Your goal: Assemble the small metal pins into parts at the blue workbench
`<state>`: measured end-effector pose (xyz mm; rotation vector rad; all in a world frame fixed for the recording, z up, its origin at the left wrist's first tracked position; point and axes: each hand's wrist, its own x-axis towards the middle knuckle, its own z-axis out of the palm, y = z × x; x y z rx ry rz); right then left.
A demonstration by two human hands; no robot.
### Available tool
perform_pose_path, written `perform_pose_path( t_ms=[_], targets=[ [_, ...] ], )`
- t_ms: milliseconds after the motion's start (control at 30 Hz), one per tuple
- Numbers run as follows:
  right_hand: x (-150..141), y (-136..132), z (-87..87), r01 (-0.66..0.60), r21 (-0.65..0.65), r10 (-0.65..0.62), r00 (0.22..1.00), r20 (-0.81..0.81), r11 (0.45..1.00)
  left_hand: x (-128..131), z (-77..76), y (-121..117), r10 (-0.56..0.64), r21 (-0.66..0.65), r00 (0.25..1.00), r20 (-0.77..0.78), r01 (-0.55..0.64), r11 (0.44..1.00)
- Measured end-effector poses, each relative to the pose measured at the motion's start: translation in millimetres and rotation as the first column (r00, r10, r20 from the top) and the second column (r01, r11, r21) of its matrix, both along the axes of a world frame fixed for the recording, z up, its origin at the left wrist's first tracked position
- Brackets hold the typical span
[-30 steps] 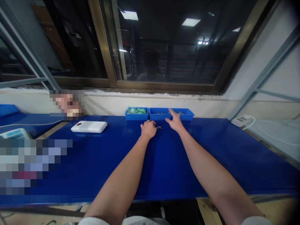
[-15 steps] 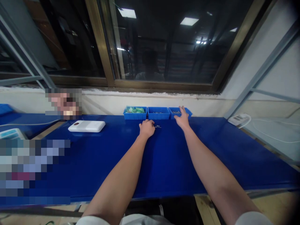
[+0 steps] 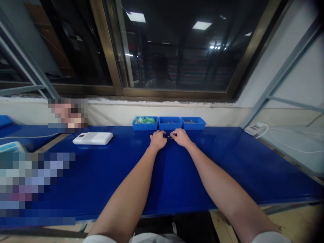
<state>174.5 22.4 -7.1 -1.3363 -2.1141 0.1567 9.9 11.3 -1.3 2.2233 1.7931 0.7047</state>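
Note:
Thin silvery metal pieces (image 3: 168,137) stick out between my two hands, just above or on the blue table; their exact kind is too small to make out. Curled around their left end is my left hand (image 3: 158,139), closed on them. My right hand (image 3: 181,137) meets their other end in a pinch, and whatever lies between its fingertips is hidden. Just behind my hands stand three blue bins side by side: the left bin (image 3: 145,127) with green-and-clear packets, the middle bin (image 3: 170,127) and right bin (image 3: 193,127) with small metal parts.
A white power bank (image 3: 92,138) lies on the blue table (image 3: 111,179) to the left. At the right edge sits a white power strip (image 3: 255,129) with a cable. Behind the bins rise a low wall and a window (image 3: 177,50). Blurred patches cover areas at left.
My right hand has come out of the right bin, moving left and toward me to the metal pieces, and its fingers have closed. My left hand stays in place.

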Motion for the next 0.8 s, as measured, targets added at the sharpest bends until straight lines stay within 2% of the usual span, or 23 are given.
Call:
perform_pose_path(
  t_ms=[167,333,500,667,800],
  targets=[
    [-2.2,0.8,-0.5,0.0,-0.027,0.0,1.0,0.014,1.0,1.0,0.1,-0.2,-0.029,0.004,1.0,-0.005,0.029,1.0],
    [-0.6,0.9,-2.3,0.09,-0.071,-0.09,0.996,0.001,0.993,0.9,-1.4,1.3,-0.038,0.009,0.999,0.012,0.038,0.999],
    [-2.1,-1.5,-2.4,0.099,-0.039,-0.1,0.995,-0.025,0.994,0.4,-0.9,-0.5,-0.039,0.023,0.997,0.073,0.037,0.999],
    [-6.7,-8.6,4.2,-0.059,-0.077,0.042,0.976,-0.214,0.995,2.7,6.5,-6.6,-0.087,0.09,0.993,0.085,0.079,0.993],
    [-7.3,-9.4,6.7,-0.107,-0.11,0.053,0.911,-0.41,0.988,3.4,11.4,-10.0,-0.104,0.102,0.992,0.067,0.097,0.99]
  ],
)
